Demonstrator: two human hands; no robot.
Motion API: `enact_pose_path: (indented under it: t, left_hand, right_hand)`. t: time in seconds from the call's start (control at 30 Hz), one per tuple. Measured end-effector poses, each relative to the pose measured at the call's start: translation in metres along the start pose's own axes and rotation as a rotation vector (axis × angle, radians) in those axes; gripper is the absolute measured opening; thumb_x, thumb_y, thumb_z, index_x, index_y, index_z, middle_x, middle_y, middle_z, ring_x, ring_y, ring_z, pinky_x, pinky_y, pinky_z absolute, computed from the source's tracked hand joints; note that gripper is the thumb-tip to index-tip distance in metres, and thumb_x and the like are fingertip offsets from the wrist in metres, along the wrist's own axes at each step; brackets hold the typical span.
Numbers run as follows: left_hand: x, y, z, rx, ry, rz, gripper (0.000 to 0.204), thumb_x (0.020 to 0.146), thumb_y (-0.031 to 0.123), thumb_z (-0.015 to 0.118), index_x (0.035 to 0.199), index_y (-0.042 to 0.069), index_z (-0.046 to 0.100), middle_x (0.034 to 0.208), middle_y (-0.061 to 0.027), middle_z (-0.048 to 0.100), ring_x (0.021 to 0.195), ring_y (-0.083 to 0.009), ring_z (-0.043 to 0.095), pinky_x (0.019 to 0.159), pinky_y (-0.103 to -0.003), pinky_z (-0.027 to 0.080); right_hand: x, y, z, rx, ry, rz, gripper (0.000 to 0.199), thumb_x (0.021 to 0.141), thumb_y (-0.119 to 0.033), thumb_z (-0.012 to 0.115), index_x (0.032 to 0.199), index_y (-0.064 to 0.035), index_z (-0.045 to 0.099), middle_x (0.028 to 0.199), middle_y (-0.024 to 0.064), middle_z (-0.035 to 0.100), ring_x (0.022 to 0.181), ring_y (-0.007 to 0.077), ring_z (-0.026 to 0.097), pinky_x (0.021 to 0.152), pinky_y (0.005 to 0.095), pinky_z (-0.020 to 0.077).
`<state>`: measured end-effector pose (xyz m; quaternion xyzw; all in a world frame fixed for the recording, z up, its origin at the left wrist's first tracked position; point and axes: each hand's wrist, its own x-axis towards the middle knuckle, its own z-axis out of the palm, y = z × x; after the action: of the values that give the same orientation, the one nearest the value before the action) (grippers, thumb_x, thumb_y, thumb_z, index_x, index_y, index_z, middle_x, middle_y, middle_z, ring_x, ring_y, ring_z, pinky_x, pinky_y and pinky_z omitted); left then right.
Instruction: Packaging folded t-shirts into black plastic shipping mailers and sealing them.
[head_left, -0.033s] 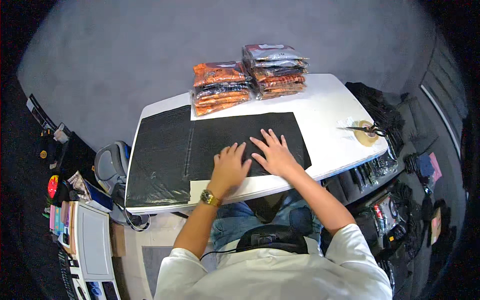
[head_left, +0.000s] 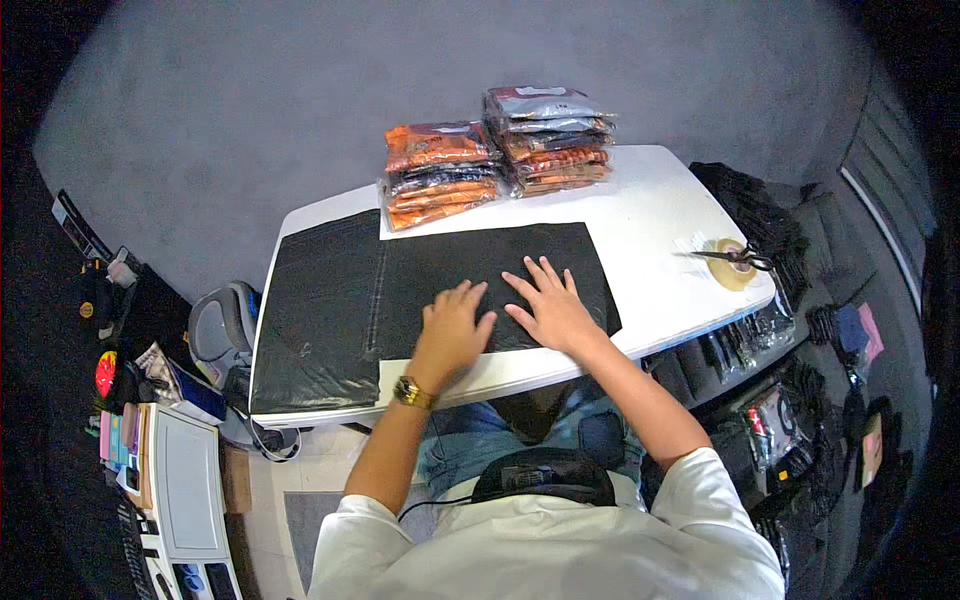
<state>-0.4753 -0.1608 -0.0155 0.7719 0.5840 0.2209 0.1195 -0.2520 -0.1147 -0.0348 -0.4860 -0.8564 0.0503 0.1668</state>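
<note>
Black plastic sheeting lies flat on a white table point(head_left: 650, 270). A wider, smoother black piece point(head_left: 440, 260) spreads under both hands, and a glossier, wrinkled black piece point(head_left: 315, 320) meets it at a seam on the left. My left hand point(head_left: 455, 328) rests palm down near the middle of the smoother piece, thumb apart from the fingers. To its right, my right hand point(head_left: 550, 308) presses flat with its fingers spread. Neither hand grips anything.
Two stacks of clear-bagged folded clothes, an orange-topped one point(head_left: 437, 148) and a taller one point(head_left: 548, 104), stand at the table's far edge. Black-handled scissors point(head_left: 745, 260) lie over a tape roll point(head_left: 732, 275) at right. A grey chair point(head_left: 218, 330) stands left.
My left hand has slid slightly left and farther from my right hand across the black plastic. My right hand stays nearly in place.
</note>
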Motion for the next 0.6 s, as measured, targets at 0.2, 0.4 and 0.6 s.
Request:
enact_pose_path:
  t: [0.2, 0.4, 0.6]
  left_hand:
    - [-0.003, -0.047, -0.011, 0.225, -0.009, -0.133, 0.078, 0.102, 0.064, 0.056, 0.166, 0.021, 0.042, 0.175, -0.0215, 0.027, 0.162, -0.0503, 0.018, 0.126, -0.074, 0.013]
    - [-0.011, -0.023, 0.007, 0.269, -0.021, -0.224, 0.084, 0.104, 0.067, 0.047, 0.169, 0.017, 0.035, 0.176, -0.0264, 0.021, 0.163, -0.0519, 0.012, 0.125, -0.075, 0.006]
    - [-0.017, -0.008, 0.009, 0.267, -0.022, -0.277, 0.084, 0.105, 0.066, 0.046, 0.169, 0.012, 0.035, 0.176, -0.0277, 0.021, 0.163, -0.052, 0.011, 0.125, -0.076, 0.006]
  right_hand:
    - [-0.019, 0.019, 0.003, -0.062, -0.127, 0.018, 0.072, 0.107, -0.068, 0.039, 0.168, -0.03, 0.037, 0.177, 0.0183, 0.023, 0.164, 0.0419, 0.018, 0.129, 0.0681, 0.0122]
    - [-0.018, 0.048, -0.015, -0.113, -0.135, 0.106, 0.072, 0.108, -0.065, 0.041, 0.169, -0.028, 0.035, 0.177, 0.0205, 0.023, 0.164, 0.0427, 0.018, 0.13, 0.0666, 0.014]
    - [-0.042, 0.031, -0.028, -0.092, -0.126, 0.118, 0.072, 0.108, -0.064, 0.042, 0.17, -0.0261, 0.034, 0.177, 0.0216, 0.023, 0.164, 0.0438, 0.018, 0.13, 0.0652, 0.0152]
